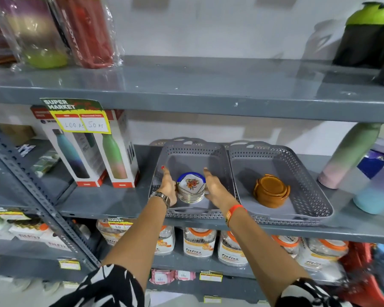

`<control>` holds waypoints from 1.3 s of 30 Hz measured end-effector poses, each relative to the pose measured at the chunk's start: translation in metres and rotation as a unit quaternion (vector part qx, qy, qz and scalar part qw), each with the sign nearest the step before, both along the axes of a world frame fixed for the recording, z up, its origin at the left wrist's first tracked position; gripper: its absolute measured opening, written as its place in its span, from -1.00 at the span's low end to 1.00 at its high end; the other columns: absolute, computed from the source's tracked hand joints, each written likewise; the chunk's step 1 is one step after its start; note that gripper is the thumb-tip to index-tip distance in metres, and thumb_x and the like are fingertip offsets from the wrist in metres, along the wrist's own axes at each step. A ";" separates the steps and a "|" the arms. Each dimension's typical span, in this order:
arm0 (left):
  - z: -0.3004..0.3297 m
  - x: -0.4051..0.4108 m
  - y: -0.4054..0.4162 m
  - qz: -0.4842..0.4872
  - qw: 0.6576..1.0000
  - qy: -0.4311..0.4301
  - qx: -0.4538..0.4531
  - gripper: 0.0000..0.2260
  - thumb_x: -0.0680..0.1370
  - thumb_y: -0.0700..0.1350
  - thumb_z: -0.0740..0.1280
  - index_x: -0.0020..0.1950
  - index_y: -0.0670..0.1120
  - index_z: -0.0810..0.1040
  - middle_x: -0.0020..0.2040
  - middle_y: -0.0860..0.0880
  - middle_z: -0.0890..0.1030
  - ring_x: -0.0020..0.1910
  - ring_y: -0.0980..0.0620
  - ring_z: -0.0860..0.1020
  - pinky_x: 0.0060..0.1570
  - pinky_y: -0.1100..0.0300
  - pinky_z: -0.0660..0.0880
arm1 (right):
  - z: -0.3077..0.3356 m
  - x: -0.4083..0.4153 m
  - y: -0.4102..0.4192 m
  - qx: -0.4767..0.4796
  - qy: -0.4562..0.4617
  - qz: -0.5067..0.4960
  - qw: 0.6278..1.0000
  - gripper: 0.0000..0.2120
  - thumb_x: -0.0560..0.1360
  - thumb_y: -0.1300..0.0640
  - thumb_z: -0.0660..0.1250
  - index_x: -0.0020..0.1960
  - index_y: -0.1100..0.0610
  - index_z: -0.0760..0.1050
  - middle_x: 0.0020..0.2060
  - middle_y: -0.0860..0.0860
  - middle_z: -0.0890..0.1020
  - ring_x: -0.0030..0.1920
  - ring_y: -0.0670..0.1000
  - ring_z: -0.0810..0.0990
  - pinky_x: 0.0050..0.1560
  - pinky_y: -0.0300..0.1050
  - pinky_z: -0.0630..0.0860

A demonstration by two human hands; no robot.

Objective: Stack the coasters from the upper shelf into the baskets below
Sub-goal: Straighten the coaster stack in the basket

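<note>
coasters going into the baskets, one stack at a time

we judge the task to be well along. the upper shelf [208, 89] shows no coasters in its bare middle stretch; only wrapped bottles [60, 29] stand at its far left and a dark shaker [368, 36] at its right. on the shelf below, two grey baskets sit side by side, touching. the right basket [302, 173] already carries a brown coaster stack [272, 191], resting near its middle with nothing touching it. the left basket [193, 151] holds the white and blue coaster stack [191, 188], set toward its near end, with our hands on either side of it.

what is left looks small to us: settling this stack and taking the hands out. we cannot see whether more coasters wait outside the frame.

our left hand [167, 187] lies flat against the left side of the white and blue stack, its fingers [164, 171] stretched out toward the far wall of the basket, not curled around anything. our right hand [216, 187] stands likewise at the right side, fingers extended and loose, its inner edge just beside or touching the stack; we cannot tell which. neither hand is clenched; the two bracket the stack between the palms rather than pinching it.
</note>
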State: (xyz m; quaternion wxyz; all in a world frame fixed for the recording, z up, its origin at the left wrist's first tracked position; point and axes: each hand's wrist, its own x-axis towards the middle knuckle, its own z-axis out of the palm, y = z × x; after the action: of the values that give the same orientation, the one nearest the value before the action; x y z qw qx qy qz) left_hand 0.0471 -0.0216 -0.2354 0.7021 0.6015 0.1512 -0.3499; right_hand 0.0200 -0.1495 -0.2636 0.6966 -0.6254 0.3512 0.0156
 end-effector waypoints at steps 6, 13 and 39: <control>0.002 0.001 -0.003 0.005 0.999 -0.025 0.020 -0.07 0.49 0.42 -0.26 0.41 -0.32 0.32 0.33 -0.29 0.43 0.35 -0.16 0.38 0.40 0.02 0.18 | 0.031 -0.020 0.023 0.016 0.009 -0.014 1.000 -0.46 0.61 -0.12 0.07 0.44 0.21 0.23 0.29 0.15 0.49 0.33 0.13 0.43 0.35 0.02 0.35; 0.010 -0.001 -0.027 0.042 0.976 -0.176 0.120 -0.34 0.61 0.27 -0.15 0.49 -0.18 0.20 0.40 -0.21 0.36 0.34 -0.15 0.36 0.35 0.00 0.25 | 0.051 -0.046 0.008 -0.110 -0.060 -0.044 0.991 -0.44 0.61 -0.09 0.11 0.48 0.21 0.18 0.44 0.18 0.34 0.42 0.19 0.31 0.42 0.04 0.23; 0.000 -0.089 -0.206 -0.178 0.978 -0.087 0.059 -0.22 0.53 0.38 -0.11 0.53 -0.16 0.08 0.50 -0.18 0.19 0.46 -0.14 0.20 0.41 0.00 0.14 | 0.019 -0.120 -0.166 -0.190 0.090 -0.122 0.970 -0.40 0.63 -0.15 -0.07 0.47 0.27 0.23 0.45 0.25 0.29 0.44 0.25 0.28 0.45 0.04 0.18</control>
State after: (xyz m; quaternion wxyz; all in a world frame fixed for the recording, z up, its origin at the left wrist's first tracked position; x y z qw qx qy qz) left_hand -0.0421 -0.2274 -0.2350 0.6023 0.6871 0.0001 -0.4064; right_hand -0.0999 -0.3153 -0.2448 0.5269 -0.6951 0.4825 -0.0803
